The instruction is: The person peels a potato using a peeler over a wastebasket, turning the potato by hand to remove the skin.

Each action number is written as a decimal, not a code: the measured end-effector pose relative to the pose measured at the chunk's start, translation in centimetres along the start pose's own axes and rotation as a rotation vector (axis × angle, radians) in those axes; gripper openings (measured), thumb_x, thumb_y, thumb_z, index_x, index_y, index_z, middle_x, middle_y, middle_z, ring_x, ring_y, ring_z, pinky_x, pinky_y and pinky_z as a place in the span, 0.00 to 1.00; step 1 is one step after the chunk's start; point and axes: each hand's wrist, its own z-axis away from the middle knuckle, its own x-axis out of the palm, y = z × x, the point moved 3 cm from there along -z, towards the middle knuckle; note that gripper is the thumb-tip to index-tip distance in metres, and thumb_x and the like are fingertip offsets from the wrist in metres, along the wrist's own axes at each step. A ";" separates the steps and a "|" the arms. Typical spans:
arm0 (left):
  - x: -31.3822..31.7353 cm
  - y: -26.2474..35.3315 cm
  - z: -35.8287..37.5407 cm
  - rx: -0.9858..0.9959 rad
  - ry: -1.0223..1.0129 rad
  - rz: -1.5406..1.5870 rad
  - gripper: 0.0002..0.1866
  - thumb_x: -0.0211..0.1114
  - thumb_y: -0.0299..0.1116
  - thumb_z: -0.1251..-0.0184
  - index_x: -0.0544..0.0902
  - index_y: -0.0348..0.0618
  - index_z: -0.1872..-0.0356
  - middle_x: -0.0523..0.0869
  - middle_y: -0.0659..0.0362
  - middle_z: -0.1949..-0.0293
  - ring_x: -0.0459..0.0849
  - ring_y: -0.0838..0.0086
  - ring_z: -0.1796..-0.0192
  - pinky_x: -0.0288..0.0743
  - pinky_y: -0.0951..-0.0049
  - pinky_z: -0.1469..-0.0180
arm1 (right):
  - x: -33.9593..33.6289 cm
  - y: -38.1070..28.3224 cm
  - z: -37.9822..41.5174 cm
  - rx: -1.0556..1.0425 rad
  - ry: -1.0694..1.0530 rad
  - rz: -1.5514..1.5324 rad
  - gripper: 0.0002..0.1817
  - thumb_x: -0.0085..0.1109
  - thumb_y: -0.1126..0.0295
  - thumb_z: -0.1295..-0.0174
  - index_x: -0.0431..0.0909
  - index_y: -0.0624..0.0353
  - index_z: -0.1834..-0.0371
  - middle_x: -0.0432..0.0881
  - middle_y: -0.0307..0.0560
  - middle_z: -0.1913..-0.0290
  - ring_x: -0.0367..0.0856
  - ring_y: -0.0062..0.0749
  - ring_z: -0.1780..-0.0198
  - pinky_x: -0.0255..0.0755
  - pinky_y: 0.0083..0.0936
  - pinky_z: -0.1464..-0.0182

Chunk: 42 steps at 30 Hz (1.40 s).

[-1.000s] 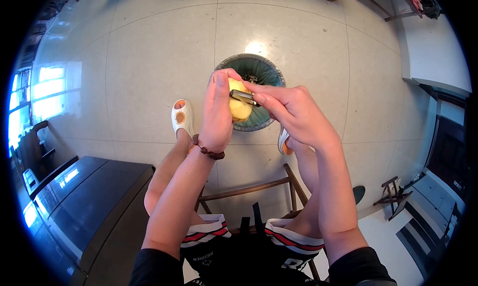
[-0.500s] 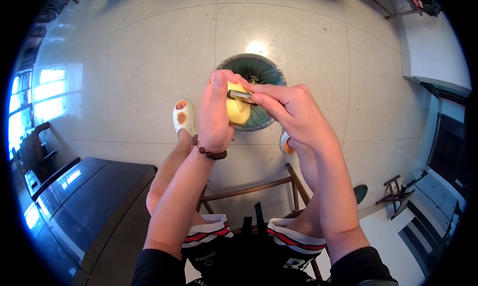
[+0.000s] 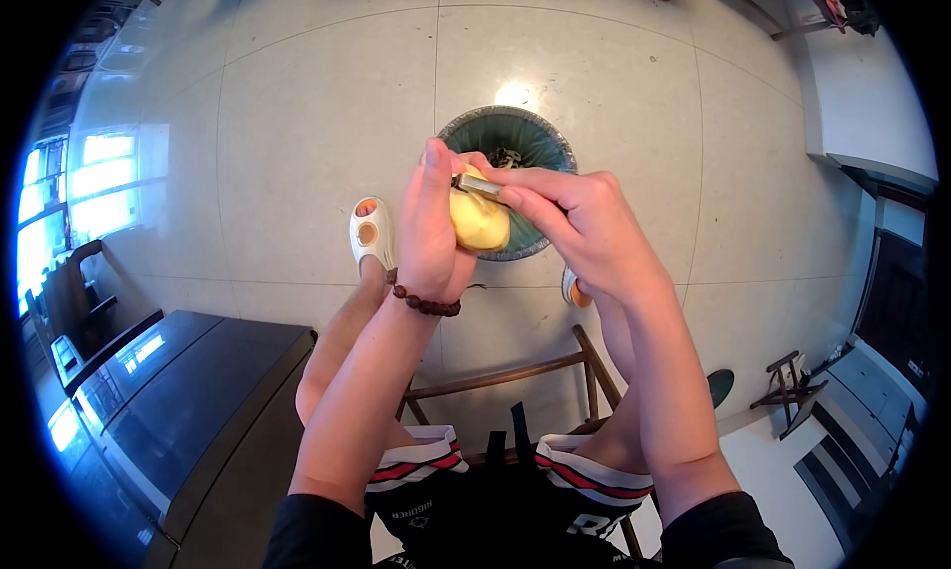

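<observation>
A pale yellow peeled potato (image 3: pixel 479 224) rests in my left hand (image 3: pixel 429 222), which is closed round its left side with the thumb pointing up. My right hand (image 3: pixel 575 212) pinches a metal peeler (image 3: pixel 479 184), whose head lies against the upper part of the potato. Most of the peeler's handle is hidden by my right fingers. Below both hands stands a round bin (image 3: pixel 567 145) with a green-blue liner, and dark and pale peelings (image 3: pixel 505 158) lie inside it. A brown bead bracelet (image 3: pixel 426 302) circles my left wrist.
The bin stands on a tiled floor (image 3: pixel 327 103) between my feet in white slippers (image 3: pixel 369 234). A wooden stool or chair frame (image 3: pixel 500 374) shows under my legs. On the left is a dark glossy cabinet (image 3: pixel 203 391); a small folding stool (image 3: pixel 790 396) stands at the right.
The potato has turned a little in my left hand, so more of its lower right side shows. The peeler has shifted slightly along its upper part.
</observation>
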 end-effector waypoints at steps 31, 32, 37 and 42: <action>1.8 0.0 0.2 0.030 -0.034 -0.267 0.23 0.48 0.51 0.10 0.69 0.43 0.33 0.82 0.46 0.35 0.86 0.60 0.38 0.84 0.58 0.38 | -1.2 1.6 0.0 0.134 0.203 -0.437 0.09 0.75 0.69 0.35 0.91 0.61 0.56 0.83 0.31 0.70 0.74 0.13 0.68 0.68 0.19 0.64; 1.8 0.0 0.2 -0.004 -0.002 -0.265 0.25 0.46 0.53 0.09 0.66 0.42 0.30 0.81 0.44 0.34 0.85 0.56 0.36 0.85 0.52 0.37 | -1.5 1.8 -0.2 0.139 0.200 -0.388 0.09 0.74 0.69 0.34 0.91 0.62 0.55 0.84 0.34 0.70 0.75 0.14 0.68 0.69 0.20 0.65; 2.6 0.6 0.4 -0.106 0.072 -0.159 0.23 0.45 0.52 0.09 0.66 0.45 0.30 0.81 0.46 0.36 0.87 0.53 0.40 0.88 0.46 0.44 | -2.6 1.6 -0.2 0.222 0.017 0.053 0.10 0.72 0.72 0.34 0.90 0.63 0.52 0.84 0.46 0.73 0.77 0.21 0.71 0.72 0.24 0.66; 1.6 0.4 0.1 -0.100 0.114 -0.137 0.21 0.45 0.51 0.09 0.68 0.47 0.32 0.81 0.47 0.36 0.87 0.53 0.41 0.89 0.48 0.46 | -2.6 2.2 -0.1 0.176 0.087 0.019 0.08 0.72 0.74 0.33 0.89 0.65 0.54 0.85 0.40 0.73 0.75 0.14 0.72 0.71 0.21 0.67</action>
